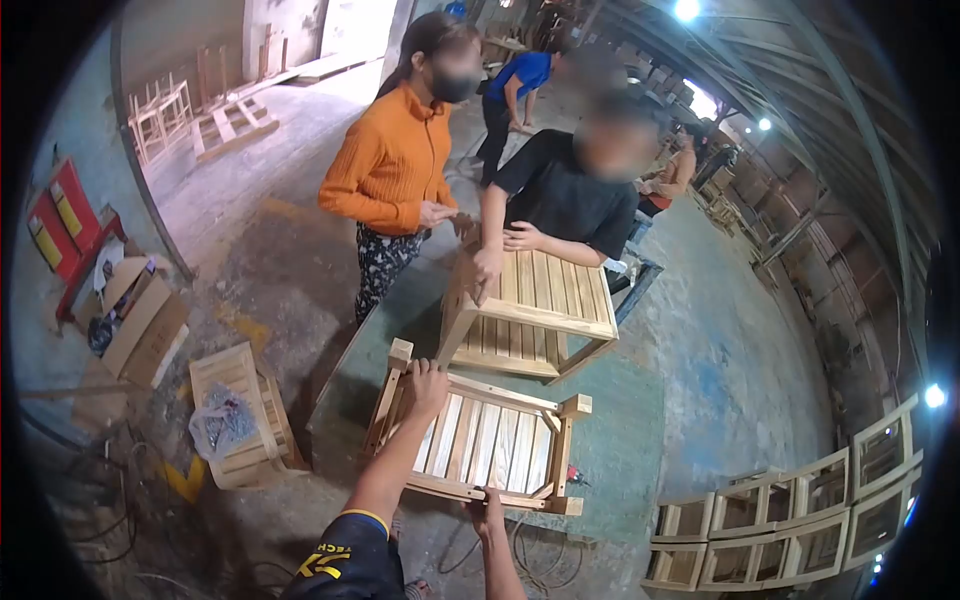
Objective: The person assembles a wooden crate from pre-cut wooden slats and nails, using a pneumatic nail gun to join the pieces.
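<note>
A small slatted wooden table (478,440) lies on the green-topped workbench (620,440) in front of me, its short corner legs pointing up. My left hand (427,387) is closed over its far rail, near the far left leg. On the near rail, my right hand (488,508) grips the edge with the thumb on top; its other fingers are partly hidden. Just beyond stands a second slatted wooden table (535,300), and a co-worker in a black shirt (565,190) leans over it with both hands at its left side.
A person in an orange top (395,160) stands at the bench's far left. A red-tipped tool (575,475) lies right of the near table. Left on the floor, a slatted wooden piece (270,440) carries a plastic bag (222,425). Wooden frames (780,500) stand stacked at lower right.
</note>
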`<state>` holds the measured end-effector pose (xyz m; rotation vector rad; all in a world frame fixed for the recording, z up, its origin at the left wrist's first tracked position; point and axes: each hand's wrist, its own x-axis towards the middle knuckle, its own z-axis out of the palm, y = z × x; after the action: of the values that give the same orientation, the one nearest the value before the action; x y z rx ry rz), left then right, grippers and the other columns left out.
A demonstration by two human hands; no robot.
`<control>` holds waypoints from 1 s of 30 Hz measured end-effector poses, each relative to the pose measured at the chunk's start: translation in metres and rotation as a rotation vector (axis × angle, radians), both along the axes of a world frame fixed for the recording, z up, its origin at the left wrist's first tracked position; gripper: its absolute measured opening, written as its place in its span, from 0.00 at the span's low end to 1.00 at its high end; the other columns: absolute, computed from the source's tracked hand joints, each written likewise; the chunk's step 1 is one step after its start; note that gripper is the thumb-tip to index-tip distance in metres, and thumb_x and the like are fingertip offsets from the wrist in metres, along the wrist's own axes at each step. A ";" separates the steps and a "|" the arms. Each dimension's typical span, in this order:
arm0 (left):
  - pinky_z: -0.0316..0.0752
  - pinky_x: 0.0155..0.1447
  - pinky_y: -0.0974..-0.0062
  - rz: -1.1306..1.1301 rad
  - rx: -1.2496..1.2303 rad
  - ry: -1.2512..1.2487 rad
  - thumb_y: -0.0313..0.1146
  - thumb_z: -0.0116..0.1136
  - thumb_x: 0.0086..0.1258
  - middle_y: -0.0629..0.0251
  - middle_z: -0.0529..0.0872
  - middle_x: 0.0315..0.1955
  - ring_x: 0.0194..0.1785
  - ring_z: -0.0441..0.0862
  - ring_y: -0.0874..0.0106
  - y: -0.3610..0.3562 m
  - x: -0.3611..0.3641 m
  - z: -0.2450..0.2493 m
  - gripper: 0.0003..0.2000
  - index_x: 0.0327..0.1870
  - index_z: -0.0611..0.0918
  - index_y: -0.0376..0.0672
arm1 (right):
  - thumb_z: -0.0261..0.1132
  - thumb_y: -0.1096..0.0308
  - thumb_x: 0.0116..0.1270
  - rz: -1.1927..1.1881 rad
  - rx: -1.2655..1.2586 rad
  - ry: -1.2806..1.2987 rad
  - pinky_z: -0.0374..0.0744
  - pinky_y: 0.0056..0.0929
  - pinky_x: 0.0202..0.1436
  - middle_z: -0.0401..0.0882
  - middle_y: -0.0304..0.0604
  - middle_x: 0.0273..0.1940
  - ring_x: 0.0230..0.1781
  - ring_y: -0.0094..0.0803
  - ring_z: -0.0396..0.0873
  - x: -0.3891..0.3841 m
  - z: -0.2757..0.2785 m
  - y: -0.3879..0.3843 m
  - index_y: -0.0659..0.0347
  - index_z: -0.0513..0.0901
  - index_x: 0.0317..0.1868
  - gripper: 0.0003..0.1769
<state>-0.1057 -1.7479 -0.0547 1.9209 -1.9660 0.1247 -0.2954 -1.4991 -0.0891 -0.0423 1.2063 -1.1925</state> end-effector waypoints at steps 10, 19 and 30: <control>0.78 0.41 0.63 -0.331 0.174 0.851 0.35 0.56 0.66 0.51 0.85 0.32 0.38 0.84 0.54 0.263 -0.001 0.078 0.10 0.39 0.82 0.38 | 0.67 0.49 0.61 0.752 0.222 0.724 0.81 0.33 0.35 0.84 0.44 0.40 0.39 0.33 0.83 -0.077 -0.047 0.149 0.61 0.80 0.48 0.25; 0.77 0.32 0.63 1.000 0.752 0.857 0.35 0.57 0.64 0.60 0.85 0.29 0.26 0.81 0.63 0.728 0.077 -0.200 0.10 0.39 0.84 0.38 | 0.66 0.57 0.56 1.711 -0.052 1.061 0.82 0.36 0.34 0.86 0.48 0.40 0.33 0.40 0.84 -0.132 -0.163 0.263 0.62 0.84 0.46 0.21; 0.76 0.41 0.62 1.455 0.482 1.117 0.41 0.60 0.59 0.57 0.87 0.35 0.34 0.82 0.60 1.039 -0.068 -0.163 0.14 0.41 0.86 0.43 | 0.65 0.52 0.58 1.708 -0.168 1.174 0.83 0.33 0.33 0.86 0.45 0.30 0.30 0.33 0.86 -0.118 -0.104 0.332 0.65 0.85 0.37 0.21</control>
<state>-0.1741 -0.7087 -0.2173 2.4069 0.2726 -0.8735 -0.4129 -1.1672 -0.1935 -1.7078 1.3422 0.4290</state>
